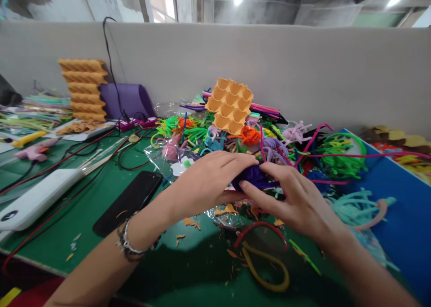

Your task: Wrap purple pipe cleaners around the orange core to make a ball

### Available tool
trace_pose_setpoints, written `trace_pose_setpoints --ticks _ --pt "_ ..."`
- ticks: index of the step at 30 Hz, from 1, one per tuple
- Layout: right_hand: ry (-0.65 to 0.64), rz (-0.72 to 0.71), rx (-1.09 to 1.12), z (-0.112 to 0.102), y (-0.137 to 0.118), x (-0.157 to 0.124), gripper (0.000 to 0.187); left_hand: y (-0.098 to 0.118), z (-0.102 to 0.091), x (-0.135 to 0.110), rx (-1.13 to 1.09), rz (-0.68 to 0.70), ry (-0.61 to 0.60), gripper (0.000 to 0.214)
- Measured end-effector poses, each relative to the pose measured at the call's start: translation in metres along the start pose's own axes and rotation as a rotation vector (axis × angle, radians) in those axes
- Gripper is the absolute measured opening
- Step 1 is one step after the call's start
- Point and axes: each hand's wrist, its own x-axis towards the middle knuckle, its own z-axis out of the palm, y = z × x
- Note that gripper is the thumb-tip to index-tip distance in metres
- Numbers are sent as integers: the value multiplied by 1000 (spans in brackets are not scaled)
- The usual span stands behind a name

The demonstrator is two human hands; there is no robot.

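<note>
A fuzzy, dark purple bundle (pixel 252 177) sits between the two bare hands, above the green tabletop (pixel 188 271). The right hand (pixel 298 195) pinches it between thumb and forefinger; the left hand (pixel 208 174) curls around its other side, some fingertips hidden. Just beneath lie orange scraps (pixel 192 223) and a mustard-yellow looped strip (pixel 284 280). Behind the hands, an orange, egg-crate-shaped tray (pixel 232 105) leans on a heap of multicoloured fuzzy stems. A black, flat smartphone (pixel 129 201) lies near the left forearm; a blue, flat-sided panel (pixel 393 226) stands to the right.
</note>
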Motion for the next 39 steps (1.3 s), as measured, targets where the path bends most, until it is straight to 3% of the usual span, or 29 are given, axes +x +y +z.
trace_pose_setpoints --ticks 3,9,17,24,28,32,35,39 --pt "29 -9 71 -2 3 -2 34 -2 0 0 -72 -9 -22 38" --pt "61 126 376 -10 9 0 25 -7 3 1 -121 -21 -64 42" --pt "101 267 476 -14 9 6 13 -8 5 2 -134 75 -40 37" --pt "102 308 639 -8 14 4 13 -16 8 0 -326 41 12 39" --pt "140 294 639 -3 13 4 17 -23 16 0 -556 37 100 46" --pt "220 251 422 -2 6 2 23 -23 19 -1 -857 11 155 47" --pt "192 231 309 -2 0 1 26 -19 20 -2 -970 -38 173 44" --pt "149 252 309 2 -10 1 61 -11 23 -2 -996 -129 201 48"
